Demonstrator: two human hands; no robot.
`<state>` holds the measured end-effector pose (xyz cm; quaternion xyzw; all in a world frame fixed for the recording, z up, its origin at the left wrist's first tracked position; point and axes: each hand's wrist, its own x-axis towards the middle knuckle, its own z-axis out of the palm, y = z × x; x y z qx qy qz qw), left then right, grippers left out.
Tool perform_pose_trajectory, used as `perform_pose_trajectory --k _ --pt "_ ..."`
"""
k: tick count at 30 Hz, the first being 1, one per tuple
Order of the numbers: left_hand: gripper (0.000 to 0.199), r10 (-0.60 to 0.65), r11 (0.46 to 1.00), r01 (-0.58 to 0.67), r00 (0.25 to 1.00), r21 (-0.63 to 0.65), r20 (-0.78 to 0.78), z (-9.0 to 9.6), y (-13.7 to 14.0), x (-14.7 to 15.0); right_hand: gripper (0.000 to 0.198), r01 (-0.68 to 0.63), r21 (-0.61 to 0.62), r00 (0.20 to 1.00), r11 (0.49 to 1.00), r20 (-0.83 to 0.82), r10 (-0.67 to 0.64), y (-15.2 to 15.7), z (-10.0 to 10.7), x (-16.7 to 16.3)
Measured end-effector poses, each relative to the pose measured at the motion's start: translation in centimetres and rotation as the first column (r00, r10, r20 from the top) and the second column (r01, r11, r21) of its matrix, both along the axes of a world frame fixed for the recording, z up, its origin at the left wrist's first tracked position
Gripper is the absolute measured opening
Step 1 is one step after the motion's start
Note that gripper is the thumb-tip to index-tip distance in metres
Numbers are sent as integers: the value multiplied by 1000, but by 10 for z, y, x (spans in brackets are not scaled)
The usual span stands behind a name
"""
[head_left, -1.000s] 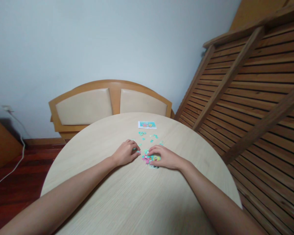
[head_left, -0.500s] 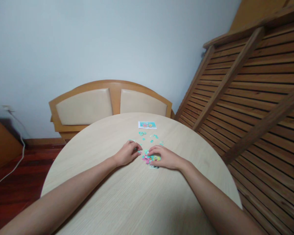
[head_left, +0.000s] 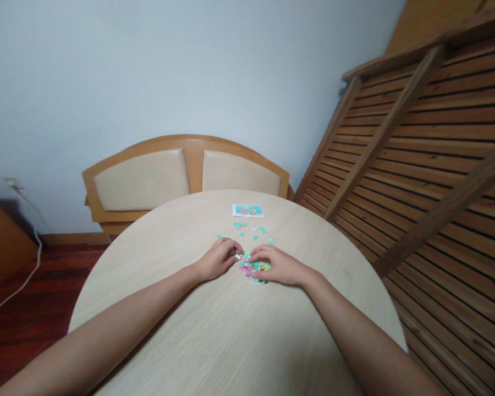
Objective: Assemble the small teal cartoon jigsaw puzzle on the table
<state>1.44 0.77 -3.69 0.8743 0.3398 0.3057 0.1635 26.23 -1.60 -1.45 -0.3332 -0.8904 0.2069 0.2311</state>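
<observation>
A partly joined jigsaw puzzle (head_left: pixel 247 268) with pink and yellow cartoon figures on turquoise lies flat on the table. My right hand (head_left: pixel 278 265) arches over its right side, thumb and fingers spanning and holding it. Between the thumb and fingertips of my left hand (head_left: pixel 220 258) is a small pink and white puzzle piece (head_left: pixel 238 257), close to the puzzle's upper left edge. My left fingers partly hide that piece. Beyond the hands lie several loose turquoise pieces (head_left: pixel 240 225).
At the back of the round wooden table (head_left: pixel 181 341) lies a picture card (head_left: pixel 248 210) with the same kind of figures. A padded headboard (head_left: pixel 196 144) stands behind the table, against the wall. Wooden slats (head_left: pixel 429 159) lean along the right.
My left hand has moved slightly right, bringing the pink and white piece up to the puzzle's edge. My right hand has stayed in place.
</observation>
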Motion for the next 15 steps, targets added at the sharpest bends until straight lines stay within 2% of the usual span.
perform_pose_trajectory --k 11,15 --pt "13 -31 1000 31 999 0 28 -3 2 4 33 -3 -2 1000 1000 0 3 0 1 -1" --pt "10 -58 996 64 994 -61 90 -1 1 6 33 -3 -4 1000 1000 -6 3 0 0 -1"
